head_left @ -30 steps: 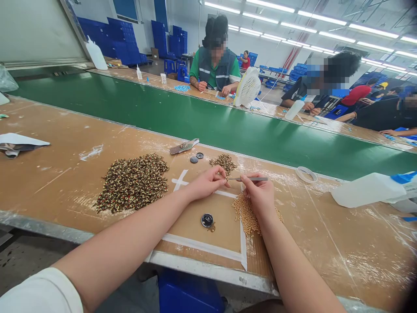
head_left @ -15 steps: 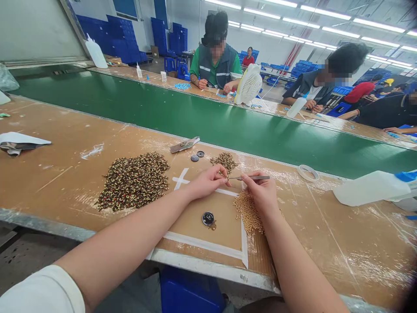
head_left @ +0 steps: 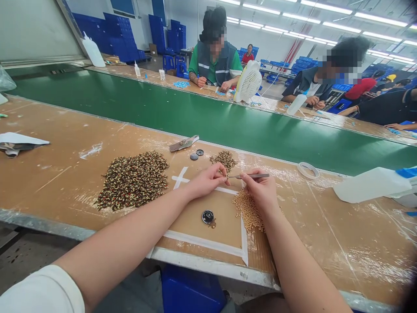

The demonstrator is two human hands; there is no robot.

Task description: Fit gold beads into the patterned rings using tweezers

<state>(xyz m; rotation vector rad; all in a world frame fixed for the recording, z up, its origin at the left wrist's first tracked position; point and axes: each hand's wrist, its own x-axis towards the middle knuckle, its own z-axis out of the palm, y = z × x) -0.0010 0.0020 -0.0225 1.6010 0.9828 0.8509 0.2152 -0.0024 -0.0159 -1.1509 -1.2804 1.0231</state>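
Note:
My right hand (head_left: 264,193) grips slim metal tweezers (head_left: 261,175), their tips pointing left. Those tips meet the pinched fingertips of my left hand (head_left: 208,180), where a small piece is held, too tiny to make out clearly. Below my right hand spreads a pile of small tan beads (head_left: 246,208). Just beyond my left fingers lies a small heap of dark-and-cream pieces (head_left: 224,160). A much larger heap of similar pieces (head_left: 133,180) is to the left. On the taped area between my forearms sits a small round dish (head_left: 207,216) with dark glossy contents.
A green conveyor belt (head_left: 156,111) runs across beyond the table. Two grey discs (head_left: 194,156) and a folded strip (head_left: 184,143) lie near its edge. At right are a tape roll (head_left: 308,170) and a white bottle (head_left: 371,185). Co-workers sit opposite, near a fan (head_left: 249,82).
Both hands stay almost in place, with the tweezers at the left fingertips. The view has shifted very slightly.

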